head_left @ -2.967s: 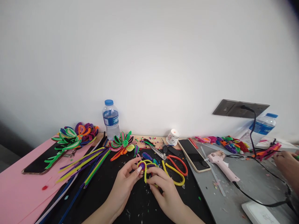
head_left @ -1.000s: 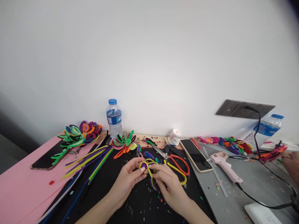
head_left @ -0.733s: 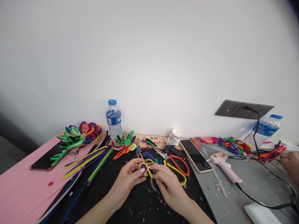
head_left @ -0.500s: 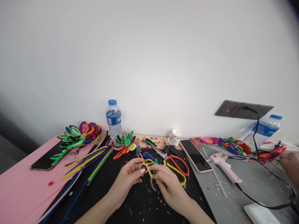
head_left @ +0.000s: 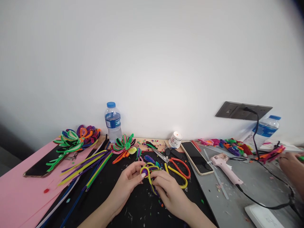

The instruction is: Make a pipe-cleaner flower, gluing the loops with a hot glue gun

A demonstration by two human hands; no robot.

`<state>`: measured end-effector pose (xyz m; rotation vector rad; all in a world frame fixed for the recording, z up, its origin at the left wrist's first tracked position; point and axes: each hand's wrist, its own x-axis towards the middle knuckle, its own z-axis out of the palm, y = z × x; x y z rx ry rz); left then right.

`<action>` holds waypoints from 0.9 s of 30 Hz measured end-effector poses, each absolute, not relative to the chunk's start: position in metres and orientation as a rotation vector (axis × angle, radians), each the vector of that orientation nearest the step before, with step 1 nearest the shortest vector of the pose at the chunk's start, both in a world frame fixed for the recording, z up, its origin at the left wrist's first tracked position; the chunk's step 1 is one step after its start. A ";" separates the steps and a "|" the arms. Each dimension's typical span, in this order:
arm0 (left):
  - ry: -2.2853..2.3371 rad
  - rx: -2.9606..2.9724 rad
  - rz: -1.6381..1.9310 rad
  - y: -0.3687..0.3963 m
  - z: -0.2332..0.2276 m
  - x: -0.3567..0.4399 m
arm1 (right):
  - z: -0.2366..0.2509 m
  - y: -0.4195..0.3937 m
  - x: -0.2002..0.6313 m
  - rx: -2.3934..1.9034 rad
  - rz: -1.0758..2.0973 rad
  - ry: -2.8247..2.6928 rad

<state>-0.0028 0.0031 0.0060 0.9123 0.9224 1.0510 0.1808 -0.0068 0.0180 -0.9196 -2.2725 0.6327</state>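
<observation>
Between my hands, over the black mat (head_left: 135, 209), is a coiled yellow and purple pipe cleaner piece (head_left: 149, 173). My left hand (head_left: 130, 178) pinches its rolled purple and yellow end between thumb and fingers. On the other side my right hand (head_left: 167, 188) has its fingers closed on the yellow strand; the fingertips are partly hidden. Just beyond my hands lie purple and blue pipe cleaner loops (head_left: 149, 159). Scissors (head_left: 180, 167) with red and yellow handles rest right of them, partly behind my right hand.
Left are long loose pipe cleaners (head_left: 87, 164), pipe cleaner flowers (head_left: 124, 147) and a water bottle (head_left: 113, 123). A paper cup (head_left: 175, 140), phone (head_left: 197, 157), pink glue gun (head_left: 226, 169) with a black cord and white box (head_left: 262, 217) lie right. Another person's hand (head_left: 292, 164) is at far right.
The view has shifted slightly, so the table things sit a little further left. My hands keep their grip on the pipe cleaner piece. At far right, the other person's hand shows more.
</observation>
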 end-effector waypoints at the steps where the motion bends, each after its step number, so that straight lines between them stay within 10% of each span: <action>1: 0.924 0.919 1.056 0.003 0.006 -0.003 | 0.018 -0.007 0.181 -0.916 0.636 -2.266; 27: 0.945 1.014 1.058 0.003 0.011 -0.002 | 0.007 0.000 0.187 -1.131 0.594 -2.006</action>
